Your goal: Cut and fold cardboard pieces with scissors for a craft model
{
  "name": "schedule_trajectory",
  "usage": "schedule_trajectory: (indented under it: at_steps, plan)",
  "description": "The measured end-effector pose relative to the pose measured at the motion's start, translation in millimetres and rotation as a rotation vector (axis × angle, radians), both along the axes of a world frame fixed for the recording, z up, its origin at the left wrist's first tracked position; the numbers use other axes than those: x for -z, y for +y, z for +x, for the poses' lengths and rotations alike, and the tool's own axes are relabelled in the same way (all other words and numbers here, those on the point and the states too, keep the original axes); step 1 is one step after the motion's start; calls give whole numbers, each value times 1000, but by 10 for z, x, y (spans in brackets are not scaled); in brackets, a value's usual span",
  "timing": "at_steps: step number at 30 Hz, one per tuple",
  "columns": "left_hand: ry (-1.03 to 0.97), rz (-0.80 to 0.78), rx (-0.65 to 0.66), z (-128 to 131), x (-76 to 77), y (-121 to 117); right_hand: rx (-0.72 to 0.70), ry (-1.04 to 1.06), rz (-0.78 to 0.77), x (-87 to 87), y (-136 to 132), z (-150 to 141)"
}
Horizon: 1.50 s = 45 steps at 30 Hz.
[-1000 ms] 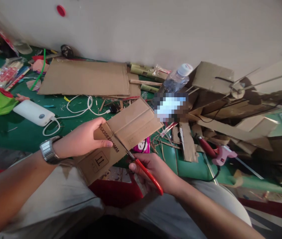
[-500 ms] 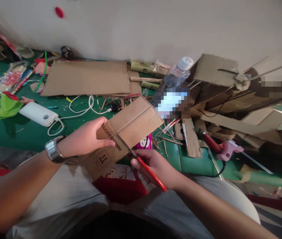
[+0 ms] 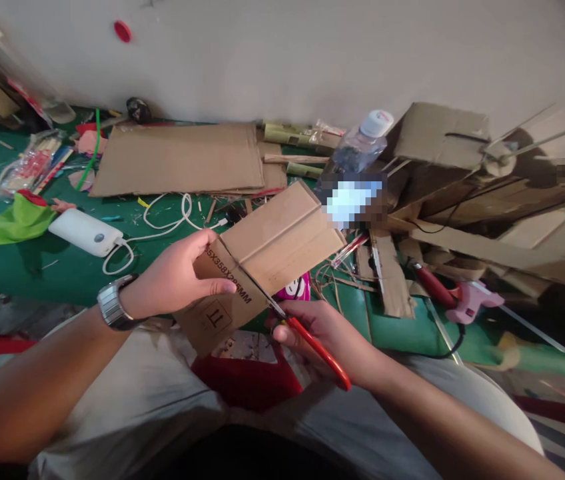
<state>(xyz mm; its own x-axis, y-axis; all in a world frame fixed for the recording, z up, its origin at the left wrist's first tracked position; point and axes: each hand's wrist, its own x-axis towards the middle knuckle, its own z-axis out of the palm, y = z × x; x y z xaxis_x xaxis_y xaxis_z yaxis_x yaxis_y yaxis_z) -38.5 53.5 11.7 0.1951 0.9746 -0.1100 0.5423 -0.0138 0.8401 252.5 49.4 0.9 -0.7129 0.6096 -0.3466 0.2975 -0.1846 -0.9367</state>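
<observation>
My left hand (image 3: pixel 182 273), with a metal watch on the wrist, grips a piece of brown cardboard (image 3: pixel 282 233) by its left part, the thumb lying on the printed face. The cardboard is creased and bears black print and an arrow mark. In my right hand (image 3: pixel 332 340) are red-handled scissors (image 3: pixel 320 350), held at the lower right edge of the cardboard. Their blades point up and left, along a dark line that crosses the sheet beside the print. The fingers of my right hand are partly hidden by the handle.
On the green table (image 3: pixel 77 273) lie a white power bank (image 3: pixel 85 231) with its cable, a flat cardboard sheet (image 3: pixel 177 157) and a pink glue gun (image 3: pixel 472 300). A clear bottle (image 3: pixel 357 147) stands behind a pixelated bright screen. Cardboard structures and scraps crowd the right.
The view has shifted slightly, so most things sit a little further right. Both hands keep their hold on the cardboard and scissors, and the cardboard is tilted slightly differently.
</observation>
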Motion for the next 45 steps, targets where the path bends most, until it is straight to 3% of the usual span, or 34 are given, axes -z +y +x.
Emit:
schedule_trajectory:
  at_steps: [4,10,20,23,30,37,39,43,45]
  plan:
    - [-33,17,11,-18,10,-6,4,55,38,34,-4,12]
    - [37,6,61,-47,30,-5,-1,-20,32,66,-41,6]
    - [84,3,-5,0,-13,-37,28,-29,97,33,-40,-14]
    - [35,-11,2,-2,-19,-38,19,-13,41,-8,-60,-14]
    - [-82,-33,11,4,-39,-43,3,66,-248,-28,-122,11]
    - [-131,-16,-6,16,-62,-52,-34,74,-304,-56,-127,25]
    - [-118,-3,-4,8,-60,-54,-38,86,-278,-50,-130,20]
    - [-58,18,22,-11,-64,-57,8,110,-26,-44,-107,6]
    - [-34,36,21,-17,-72,-62,11,134,-4,-53,-92,1]
